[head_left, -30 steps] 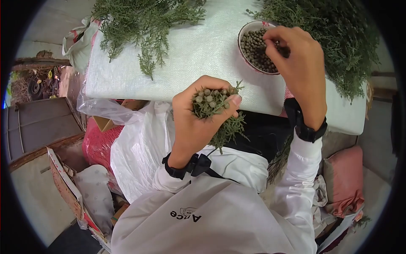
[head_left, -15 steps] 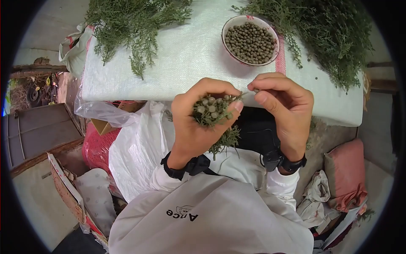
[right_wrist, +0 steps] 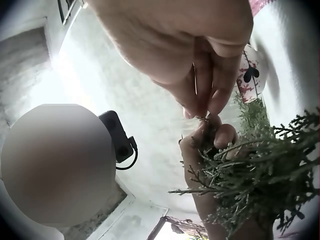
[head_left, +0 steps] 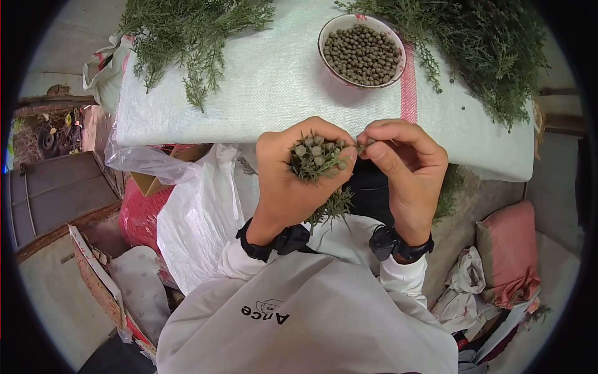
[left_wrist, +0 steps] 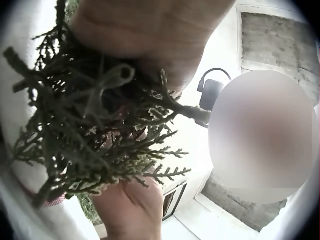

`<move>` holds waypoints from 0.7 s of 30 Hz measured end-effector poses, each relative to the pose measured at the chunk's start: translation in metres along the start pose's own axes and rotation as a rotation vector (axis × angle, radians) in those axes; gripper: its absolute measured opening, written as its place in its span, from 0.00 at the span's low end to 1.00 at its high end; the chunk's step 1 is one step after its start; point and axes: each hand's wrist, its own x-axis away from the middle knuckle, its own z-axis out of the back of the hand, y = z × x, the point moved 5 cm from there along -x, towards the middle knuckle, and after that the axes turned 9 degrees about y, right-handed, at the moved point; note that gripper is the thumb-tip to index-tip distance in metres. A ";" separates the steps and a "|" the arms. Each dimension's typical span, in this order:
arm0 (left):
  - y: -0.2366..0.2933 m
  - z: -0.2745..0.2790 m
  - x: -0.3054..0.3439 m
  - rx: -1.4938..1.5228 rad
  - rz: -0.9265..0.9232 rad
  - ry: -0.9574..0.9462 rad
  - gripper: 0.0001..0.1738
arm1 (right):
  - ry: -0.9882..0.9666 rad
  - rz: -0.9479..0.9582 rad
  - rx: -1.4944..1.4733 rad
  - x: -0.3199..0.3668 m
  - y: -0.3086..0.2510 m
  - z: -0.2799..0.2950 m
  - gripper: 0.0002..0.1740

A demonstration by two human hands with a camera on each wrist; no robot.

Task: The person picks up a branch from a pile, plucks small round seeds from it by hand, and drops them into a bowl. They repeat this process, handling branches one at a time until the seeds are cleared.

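My left hand [head_left: 277, 187] grips a bunch of green conifer sprigs [head_left: 305, 171] with several round, grey-green cones at its top. Leafy ends stick out below the fist, and cut stems show in the left wrist view. Beside the left thumb, my right hand [head_left: 414, 174] has its thumb and forefinger pinched together at the tip of a sprig. In the right wrist view a thin twig end [right_wrist: 201, 119] shows at those fingertips. Beyond the hands stands a white bowl [head_left: 331, 71] with red marks, filled with small round cones [head_left: 364, 56].
A white woven sheet [head_left: 249, 118] with a red stripe covers the work surface. Cut conifer branches lie in a pile [head_left: 187, 37] at back left and a larger pile [head_left: 492, 56] at right. A plastic bag [head_left: 199, 212] hangs at the left; a pink cushion [head_left: 511, 249] lies at the right.
My right hand has come from the bowl back toward me to the bunch, its fingertips meeting beside the left thumb. The left hand keeps its grip. The head view has shifted slightly.
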 end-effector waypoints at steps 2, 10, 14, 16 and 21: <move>0.002 -0.002 0.000 -0.009 -0.031 -0.028 0.08 | 0.007 -0.012 0.015 0.003 0.000 -0.002 0.09; 0.009 -0.006 -0.001 -0.156 -0.313 -0.046 0.06 | 0.046 0.108 0.100 0.006 -0.003 -0.002 0.11; 0.006 -0.004 0.000 -0.177 -0.251 -0.032 0.06 | 0.109 -0.041 0.039 0.008 -0.003 0.004 0.10; 0.005 -0.003 -0.001 -0.165 -0.227 -0.030 0.05 | 0.116 -0.032 0.030 0.006 -0.002 0.005 0.10; 0.001 -0.004 0.001 0.149 0.124 0.011 0.04 | 0.122 -0.047 0.022 0.005 0.002 0.007 0.10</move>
